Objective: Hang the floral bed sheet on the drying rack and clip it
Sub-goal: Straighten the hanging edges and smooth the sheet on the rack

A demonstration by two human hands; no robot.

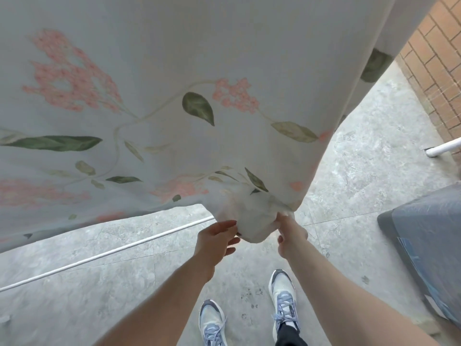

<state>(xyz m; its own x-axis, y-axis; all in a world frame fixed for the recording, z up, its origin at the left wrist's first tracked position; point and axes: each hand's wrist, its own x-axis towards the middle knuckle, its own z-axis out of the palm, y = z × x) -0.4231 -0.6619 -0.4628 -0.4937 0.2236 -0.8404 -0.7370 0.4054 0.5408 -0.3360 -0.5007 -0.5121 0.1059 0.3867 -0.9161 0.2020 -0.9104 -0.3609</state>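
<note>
Overhead and across most of the view, floral bed sheet (154, 101) already draped and hanging, presumably over the drying rack, top bar out of sight. Below, white rail (107, 250) low above grey tiled floor (349, 186). At lower corner, bunched fabric pinched by right hand (290, 237), fingers curled round it; left hand (217, 239) open, fingertips touching the bunch. No clip visible; clipping judged outstanding.

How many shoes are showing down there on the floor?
2. The left shoe is at the bottom edge, between the two forearms; the right shoe is a little further forward, beside the right forearm. Both stand on the grey floor.
</note>
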